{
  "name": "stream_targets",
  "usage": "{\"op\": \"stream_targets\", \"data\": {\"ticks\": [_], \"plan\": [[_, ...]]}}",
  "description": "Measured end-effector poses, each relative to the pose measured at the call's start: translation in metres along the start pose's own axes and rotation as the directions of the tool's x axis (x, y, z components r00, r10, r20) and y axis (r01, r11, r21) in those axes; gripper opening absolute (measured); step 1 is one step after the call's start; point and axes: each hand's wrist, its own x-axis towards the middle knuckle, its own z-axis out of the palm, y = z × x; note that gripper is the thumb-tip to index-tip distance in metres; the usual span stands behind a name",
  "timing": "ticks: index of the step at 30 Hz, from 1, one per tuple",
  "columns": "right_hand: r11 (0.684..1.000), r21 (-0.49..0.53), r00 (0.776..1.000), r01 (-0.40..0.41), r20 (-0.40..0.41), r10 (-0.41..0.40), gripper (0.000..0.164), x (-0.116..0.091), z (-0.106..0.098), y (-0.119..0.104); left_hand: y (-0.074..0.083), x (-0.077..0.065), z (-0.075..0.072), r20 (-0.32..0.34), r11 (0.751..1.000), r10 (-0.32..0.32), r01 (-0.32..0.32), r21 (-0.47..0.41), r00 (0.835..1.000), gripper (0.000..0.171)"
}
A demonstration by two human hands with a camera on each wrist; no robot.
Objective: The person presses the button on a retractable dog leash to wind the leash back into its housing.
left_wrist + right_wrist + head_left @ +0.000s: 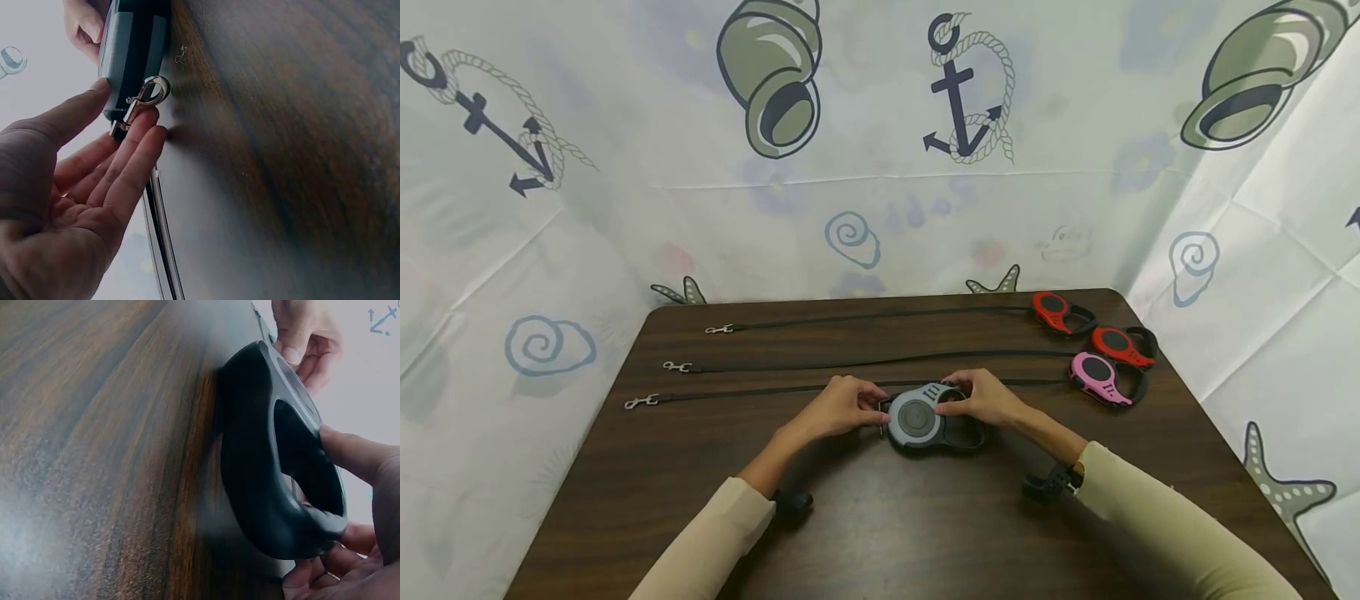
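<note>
A grey retractable dog leash (916, 418) with a black handle loop lies on the table in front of me, between both hands. At its left end, my left hand (842, 407) holds it, thumb on the casing and fingers against the small metal snap hook (149, 94). On the handle side, my right hand (987, 398) grips it, with the thumb on the upper face and the other fingers behind the handle (281, 506). Through the right wrist view, the left fingers show past the far end of the casing.
Two red leashes (1051, 310) (1122, 346) and a pink leash (1096, 377) lie at the right back. Their black straps (880, 360) stretch leftward in three rows, ending in metal snap hooks (642, 402). A printed curtain (880, 200) hangs behind the brown table (895, 533).
</note>
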Motion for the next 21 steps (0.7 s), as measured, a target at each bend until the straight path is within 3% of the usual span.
{"op": "stream_targets", "data": {"ticks": [5, 21], "plan": [[0.997, -0.077, 1.000, 0.029, -0.007, -0.030, 0.052, 0.0015, -0.0005, 0.0058, 0.0030, 0.0003, 0.0005, 0.004, 1.000, -0.008, 0.008, -0.008, 1.000, 0.037], [0.981, -0.182, 0.994, 0.068, -0.072, -0.082, 0.053, -0.0066, 0.0007, 0.0044, 0.0047, -0.0051, -0.0010, 0.020, 0.999, -0.046, 0.045, 0.030, 0.999, 0.041]]}}
